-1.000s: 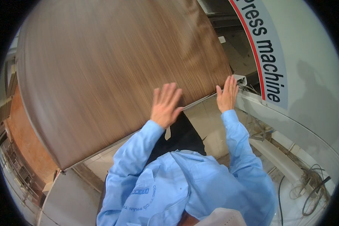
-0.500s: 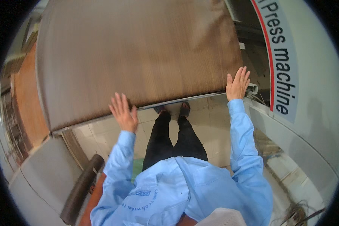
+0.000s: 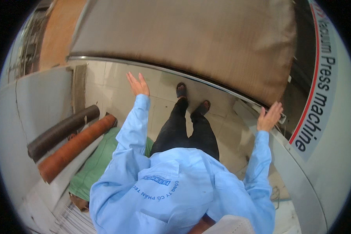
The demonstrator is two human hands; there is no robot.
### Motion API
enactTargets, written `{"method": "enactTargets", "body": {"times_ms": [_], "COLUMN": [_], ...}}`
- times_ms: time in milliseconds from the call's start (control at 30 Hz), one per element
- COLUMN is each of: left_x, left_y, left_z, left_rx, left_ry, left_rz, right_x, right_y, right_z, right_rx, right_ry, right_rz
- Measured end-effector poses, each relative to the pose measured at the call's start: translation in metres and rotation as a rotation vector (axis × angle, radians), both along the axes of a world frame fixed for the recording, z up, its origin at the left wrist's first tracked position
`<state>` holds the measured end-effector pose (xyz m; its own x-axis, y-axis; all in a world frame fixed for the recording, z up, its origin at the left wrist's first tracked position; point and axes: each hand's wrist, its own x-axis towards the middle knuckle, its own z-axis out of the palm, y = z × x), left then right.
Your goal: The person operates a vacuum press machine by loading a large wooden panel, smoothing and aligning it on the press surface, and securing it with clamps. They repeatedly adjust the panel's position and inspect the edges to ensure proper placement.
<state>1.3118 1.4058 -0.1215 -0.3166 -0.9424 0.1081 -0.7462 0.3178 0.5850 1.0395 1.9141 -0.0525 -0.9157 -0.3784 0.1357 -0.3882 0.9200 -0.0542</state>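
Note:
A brown wood-grain sheet [image 3: 183,35] covers the broad bed ahead of me, its near side bordered by a thin metal rail [image 3: 175,71]. My left hand [image 3: 138,84] hangs in the air a little nearer than that rail, apart from it, fingers stretched out and holding nothing. At the sheet's near right corner is my right hand [image 3: 270,117], fingers extended, close to the rail's end. Whether it touches the corner I cannot tell. Nothing is held in it.
To the right curves the machine's grey housing [image 3: 335,101] with a red stripe. A dark brown roll [image 3: 62,132] and an orange-brown roll [image 3: 78,148] lean at the left beside a green sack [image 3: 95,165]. An orange-brown panel [image 3: 60,35] stands far left.
My view and body have turned leftward, so the sheet sits higher and slants. My left hand has come off the sheet's near edge. My right hand stays by the corner.

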Motion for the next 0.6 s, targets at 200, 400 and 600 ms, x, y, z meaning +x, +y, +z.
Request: {"method": "enactTargets", "body": {"times_ms": [200,400,600], "left_x": [0.033,0.116,0.199], "left_y": [-0.088,-0.175,-0.262], "left_z": [-0.01,-0.043,-0.083], "left_rx": [0.295,0.745,0.731], "left_ry": [0.535,0.344,0.346], "left_rz": [0.456,0.646,0.69], "right_x": [0.044,0.066,0.09], "right_y": [0.0,0.014,-0.038], "right_z": [0.002,-0.064,-0.057], "right_rx": [-0.605,-0.814,-0.516], "right_ry": [0.036,-0.321,-0.559], "right_rz": [-0.226,-0.545,-0.146]}}
